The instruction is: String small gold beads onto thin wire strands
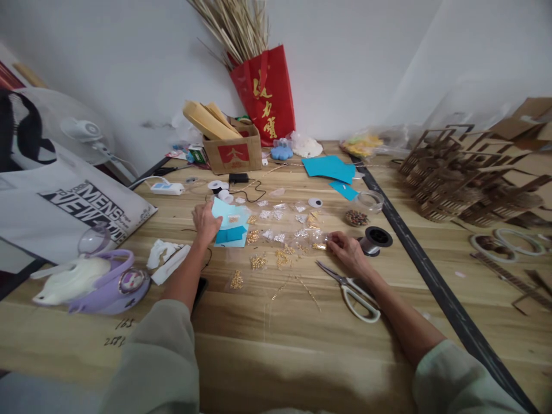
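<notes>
My left hand (pixel 206 223) has its thumb over the edge of a light blue sheet (pixel 225 210) and its fingers curled behind it. A darker blue piece (pixel 230 234) lies on that sheet. My right hand (pixel 346 250) pinches the edge of a small clear bag of gold beads (pixel 319 245). Between the hands lie several piles of gold beads (pixel 258 262) and white beads (pixel 279 237), many on clear bags. Closer to me, a thin gold chain (pixel 308 292) rests on the wood. Scissors (pixel 351 290) with white handles lie partly open beside my right forearm.
A wire spool (pixel 378 237) and a jar of dark beads (pixel 357 217) stand right of my right hand. Blue sheets (pixel 330 169), a cardboard box (pixel 233 154) and a red bag (pixel 269 95) are at the back. A purple watering can (pixel 107 287) sits left; brown wooden racks (pixel 448 190) stand right.
</notes>
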Demonstrator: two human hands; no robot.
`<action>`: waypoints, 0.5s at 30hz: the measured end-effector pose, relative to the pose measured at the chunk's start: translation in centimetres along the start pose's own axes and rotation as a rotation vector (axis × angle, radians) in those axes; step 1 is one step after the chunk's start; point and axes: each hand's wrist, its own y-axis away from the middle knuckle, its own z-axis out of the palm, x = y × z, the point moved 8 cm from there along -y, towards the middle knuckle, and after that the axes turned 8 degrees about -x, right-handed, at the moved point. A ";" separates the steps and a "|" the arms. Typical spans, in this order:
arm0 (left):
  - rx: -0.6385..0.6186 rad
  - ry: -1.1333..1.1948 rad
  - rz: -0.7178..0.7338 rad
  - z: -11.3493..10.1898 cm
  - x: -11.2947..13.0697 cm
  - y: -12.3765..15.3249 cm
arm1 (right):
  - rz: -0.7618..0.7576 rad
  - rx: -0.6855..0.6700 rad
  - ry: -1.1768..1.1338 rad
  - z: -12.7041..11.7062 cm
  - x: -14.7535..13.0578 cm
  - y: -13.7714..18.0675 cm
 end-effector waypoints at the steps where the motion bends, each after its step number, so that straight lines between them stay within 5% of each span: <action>1: 0.019 -0.026 0.041 -0.1 0.6 0.1 | 0.003 -0.004 0.001 0.0 0.0 0.0; 4: -0.007 -0.047 0.130 0.4 2.4 0.1 | -0.002 -0.007 0.017 -0.1 -0.2 0.1; 10: 0.164 0.010 0.236 -0.9 4.6 0.1 | -0.014 0.000 0.017 -0.2 -0.6 0.2; 12: 0.071 0.056 0.298 0.0 5.2 -0.2 | -0.014 0.002 0.015 -0.2 -0.7 0.2; 15: -0.178 0.124 0.186 2.4 4.2 -1.4 | -0.012 0.006 0.022 -0.3 -0.6 0.1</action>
